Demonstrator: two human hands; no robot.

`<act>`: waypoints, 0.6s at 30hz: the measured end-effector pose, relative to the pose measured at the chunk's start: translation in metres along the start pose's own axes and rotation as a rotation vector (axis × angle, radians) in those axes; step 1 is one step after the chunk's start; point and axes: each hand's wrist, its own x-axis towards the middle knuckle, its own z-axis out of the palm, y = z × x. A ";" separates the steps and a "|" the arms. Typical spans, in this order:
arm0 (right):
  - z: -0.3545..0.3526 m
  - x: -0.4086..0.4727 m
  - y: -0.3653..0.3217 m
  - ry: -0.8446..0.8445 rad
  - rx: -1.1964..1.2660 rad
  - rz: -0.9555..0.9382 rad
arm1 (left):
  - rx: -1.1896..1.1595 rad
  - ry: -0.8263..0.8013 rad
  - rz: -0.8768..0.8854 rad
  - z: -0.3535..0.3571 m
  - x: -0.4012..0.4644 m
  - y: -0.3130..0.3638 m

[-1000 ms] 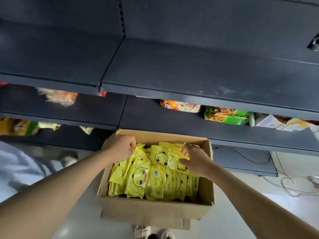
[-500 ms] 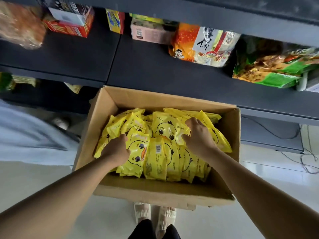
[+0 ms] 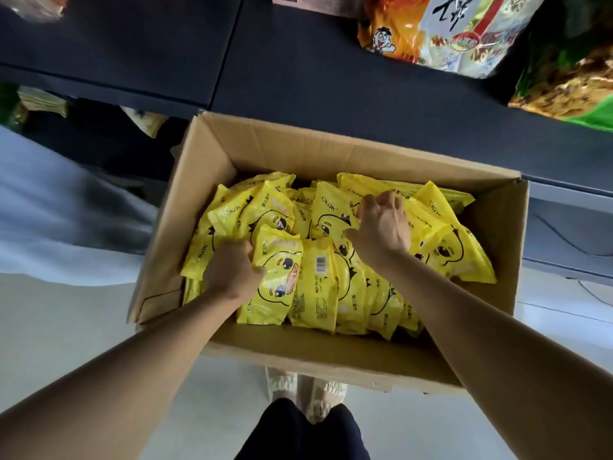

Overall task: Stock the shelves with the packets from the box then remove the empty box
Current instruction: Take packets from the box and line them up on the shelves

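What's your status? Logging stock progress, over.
Both hands in box. Left hand and right hand each gripping yellow packets. Box full. Dark shelf ahead, nothing blocking.

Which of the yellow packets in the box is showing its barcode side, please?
The upright packet at the box's near middle, just right of the left hand; the others show duck faces.

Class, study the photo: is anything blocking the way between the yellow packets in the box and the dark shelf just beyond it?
Nothing visible blocks it. The box is open-topped, both hands already grip yellow packets, and the dark shelf has bare surface directly behind the box; the snack bags lie further right.
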 end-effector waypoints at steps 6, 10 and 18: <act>0.019 -0.006 -0.004 -0.067 0.067 0.142 | -0.296 -0.022 -0.104 0.013 -0.010 0.011; 0.022 0.000 0.006 -0.070 0.148 0.188 | -0.394 -0.019 -0.230 0.021 -0.012 0.010; -0.030 -0.027 0.021 0.033 0.135 0.081 | -0.492 0.028 -0.110 -0.020 -0.034 0.027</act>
